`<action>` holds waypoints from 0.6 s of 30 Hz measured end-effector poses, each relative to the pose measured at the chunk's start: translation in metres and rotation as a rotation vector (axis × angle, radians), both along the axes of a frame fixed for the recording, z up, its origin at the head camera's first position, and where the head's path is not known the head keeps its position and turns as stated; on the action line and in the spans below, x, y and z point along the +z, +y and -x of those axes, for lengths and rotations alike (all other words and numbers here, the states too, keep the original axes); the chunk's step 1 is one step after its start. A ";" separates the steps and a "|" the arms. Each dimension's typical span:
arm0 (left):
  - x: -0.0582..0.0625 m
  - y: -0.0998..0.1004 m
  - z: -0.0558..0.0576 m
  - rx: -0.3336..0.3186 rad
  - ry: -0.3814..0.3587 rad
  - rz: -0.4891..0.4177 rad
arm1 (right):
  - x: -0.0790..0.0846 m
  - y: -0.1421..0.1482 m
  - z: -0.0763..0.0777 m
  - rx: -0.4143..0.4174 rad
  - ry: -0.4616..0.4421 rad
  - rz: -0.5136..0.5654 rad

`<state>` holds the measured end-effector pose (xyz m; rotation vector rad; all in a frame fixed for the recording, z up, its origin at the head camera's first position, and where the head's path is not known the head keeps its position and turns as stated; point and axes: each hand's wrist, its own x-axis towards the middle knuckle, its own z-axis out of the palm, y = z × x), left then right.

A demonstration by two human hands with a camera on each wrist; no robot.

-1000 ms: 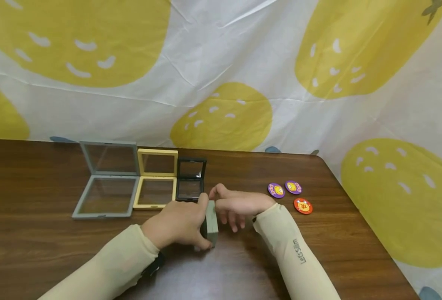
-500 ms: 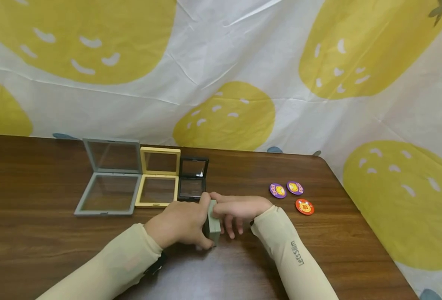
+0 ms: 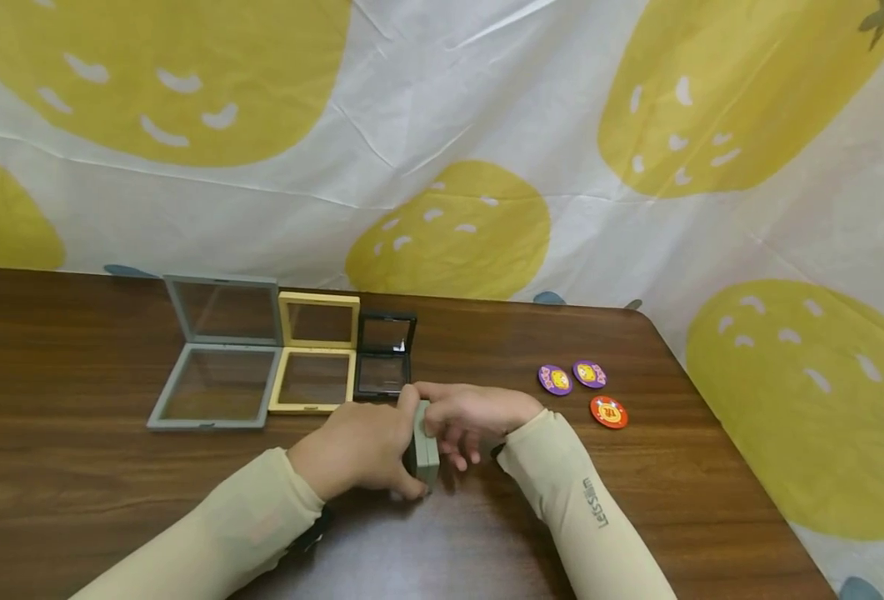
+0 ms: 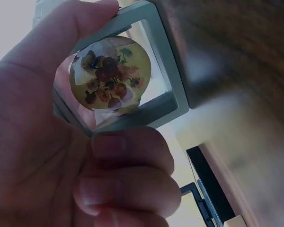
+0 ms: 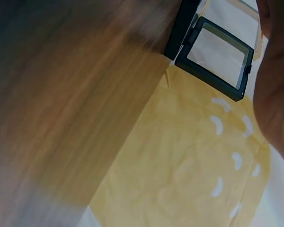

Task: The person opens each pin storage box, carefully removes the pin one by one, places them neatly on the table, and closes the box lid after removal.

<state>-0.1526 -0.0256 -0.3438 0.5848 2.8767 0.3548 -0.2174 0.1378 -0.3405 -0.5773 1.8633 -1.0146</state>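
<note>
Between thumb and fingers, my left hand [image 3: 355,442] grips a small grey-green display frame [image 3: 427,450], folded closed and standing on edge just above or on the table. In the left wrist view, a round badge [image 4: 109,75] with a painted flower bouquet sits behind the frame's clear film. My right hand [image 3: 479,408] pinches the frame's upper right part between thumb and index finger, its other fingers loosely bent below. The right wrist view shows only part of this hand, at the right edge; the held frame is out of sight there.
Three opened display frames stand in a row behind: grey [image 3: 205,426], yellow [image 3: 310,408] and black [image 3: 384,354]. Two purple round badges [image 3: 556,380] and a red one [image 3: 609,412] lie right on the brown table [image 3: 681,500]. A lemon-patterned cloth [image 3: 442,100] hangs behind.
My right hand has moved left onto the grey-green frame, and its thumb and index finger have closed on it. The left hand keeps its grip. The view has shifted slightly.
</note>
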 end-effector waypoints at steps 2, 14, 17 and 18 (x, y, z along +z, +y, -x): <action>0.000 0.001 0.000 -0.002 0.003 0.001 | -0.001 -0.001 0.000 -0.012 -0.011 0.010; 0.002 -0.001 0.001 0.011 -0.057 0.013 | 0.001 -0.007 -0.004 -0.092 0.068 -0.032; 0.002 -0.002 0.002 0.009 -0.062 0.008 | 0.003 -0.006 -0.004 -0.082 0.080 -0.044; 0.001 -0.002 0.002 0.009 -0.064 0.003 | 0.004 -0.005 -0.004 -0.076 0.091 -0.053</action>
